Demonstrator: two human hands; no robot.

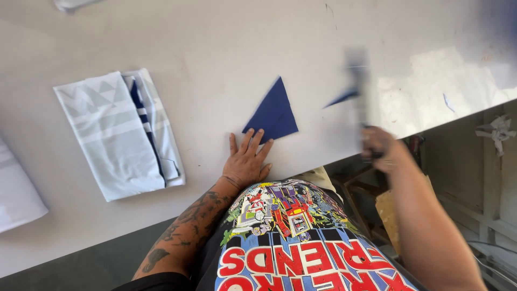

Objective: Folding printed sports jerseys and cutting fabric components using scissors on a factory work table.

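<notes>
On the pale bench (226,48), which fills most of the view, the things lie well apart. The largest is a folded stack of light grey-white cloth (116,134) at the left, with woven stripes and a dark blue striped layer showing along its right edge. Another pale folded piece (13,199) sits at the far left edge, cut off by the frame.

Near the bench's front edge lies a dark blue triangle of fabric (273,114), flat, its point away from the person. The left hand (246,161) rests palm down on the bench with its fingers (253,141) spread open and straight; the fingertips touch or slightly overlap the lower left corner of the triangle, gripping nothing.

The right hand (379,148) is raised over the bench's front edge, to the right of the triangle and apart from it. Its fingers are closed around the lower end of a long, upright tool (358,89), too blurred to tell what kind. A small sliver of dark blue fabric (342,98) shows just beside the tool; whether it touches the tool or the bench cannot be told.
</notes>
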